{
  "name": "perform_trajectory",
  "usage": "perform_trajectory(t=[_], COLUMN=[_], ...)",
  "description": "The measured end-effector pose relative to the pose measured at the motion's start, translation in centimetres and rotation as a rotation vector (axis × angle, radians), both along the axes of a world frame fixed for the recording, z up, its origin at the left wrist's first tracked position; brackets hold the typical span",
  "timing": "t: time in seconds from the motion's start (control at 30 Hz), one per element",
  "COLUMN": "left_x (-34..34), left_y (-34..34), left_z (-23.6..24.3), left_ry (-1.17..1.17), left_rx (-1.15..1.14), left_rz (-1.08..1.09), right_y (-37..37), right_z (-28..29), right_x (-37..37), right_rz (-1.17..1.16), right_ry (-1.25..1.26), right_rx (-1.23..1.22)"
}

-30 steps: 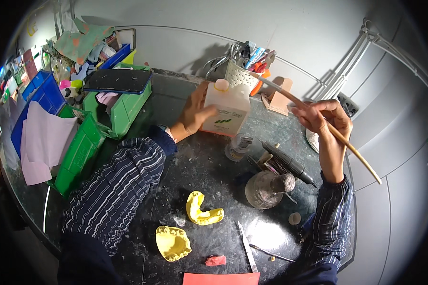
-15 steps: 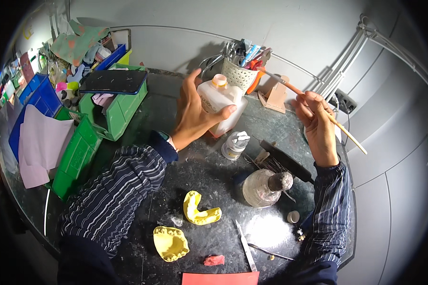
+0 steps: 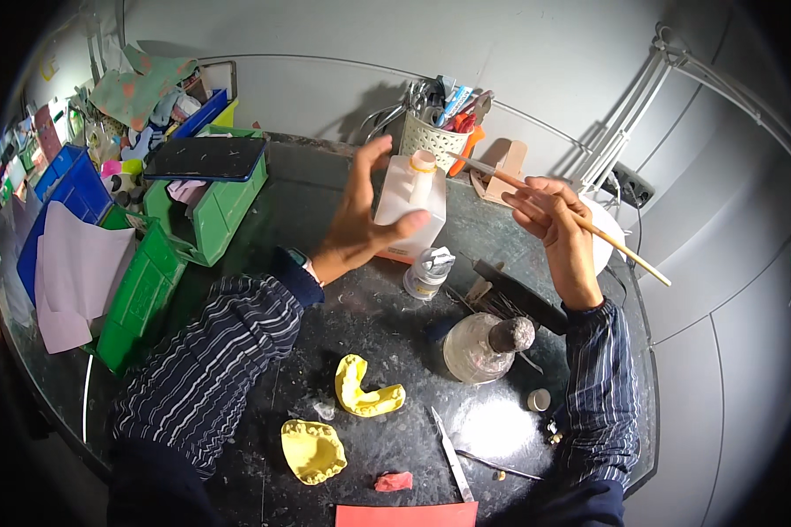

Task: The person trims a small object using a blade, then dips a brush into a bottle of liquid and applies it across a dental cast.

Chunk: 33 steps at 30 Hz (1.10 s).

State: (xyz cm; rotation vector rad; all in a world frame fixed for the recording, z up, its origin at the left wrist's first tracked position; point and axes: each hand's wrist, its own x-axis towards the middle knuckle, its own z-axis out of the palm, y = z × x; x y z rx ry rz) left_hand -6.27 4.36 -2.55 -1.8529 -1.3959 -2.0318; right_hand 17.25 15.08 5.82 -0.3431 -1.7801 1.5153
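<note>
My left hand [image 3: 358, 227] is open, its fingers spread around the left side of a translucent plastic jug [image 3: 404, 230], thumb at its front. The jug stands upright with its narrow neck uppermost. My right hand [image 3: 561, 230] holds a long wooden-handled brush [image 3: 633, 253] between its fingers, tip pointing left toward the jug's neck. A small jar with crumpled material on top [image 3: 424, 278] stands below the jug. A dusty glass burner [image 3: 473, 350] with a dark cap sits nearer me, beside a dark elongated tool [image 3: 527, 303].
Two yellow dental casts [image 3: 312, 452] [image 3: 365, 393], pink wax [image 3: 394, 481], a red sheet [image 3: 404, 516] and a knife [image 3: 455, 461] lie in front. Green bins [image 3: 141, 299] crowd the left. A perforated cup of tools [image 3: 422, 132] stands behind; a lamp arm [image 3: 685, 61] is at right.
The jug has turned, its printed side no longer toward me. My left hand's fingers have spread apart. My right hand and brush have shifted left, bringing the tip nearer the jug's neck.
</note>
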Motion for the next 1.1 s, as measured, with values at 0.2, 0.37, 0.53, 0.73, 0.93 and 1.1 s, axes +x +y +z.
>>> perform_trajectory(t=[0.2,0.37,0.53,0.73,0.93,1.1], left_x=[0.6,0.4,0.2,0.0,-0.2,-0.2], left_y=[-0.1,-0.3,-0.7,-0.3,0.1,-0.2], left_z=[0.2,0.1,0.6,0.3,-0.1,0.3], left_ry=[-0.271,-0.268,-0.227,-0.217,-0.27,-0.283], left_rx=[-0.343,-0.345,-0.37,-0.391,-0.33,-0.372], left_rz=[-0.231,-0.231,-0.223,-0.21,-0.314,-0.37], right_y=[-1.1,-0.9,-0.9,-0.9,-2.1,-3.5], right_z=[-0.3,-0.6,-0.3,-0.9,0.0,0.7], right_x=[-1.1,-1.0,-0.7,-0.9,-1.0,-0.9], right_rz=[-0.07,-0.085,-0.121,-0.14,-0.195,-0.169], right_ry=[-0.165,-0.212,-0.131,-0.154,-0.145,0.065], right_rx=[0.069,0.208,0.258,0.415,0.409,0.421])
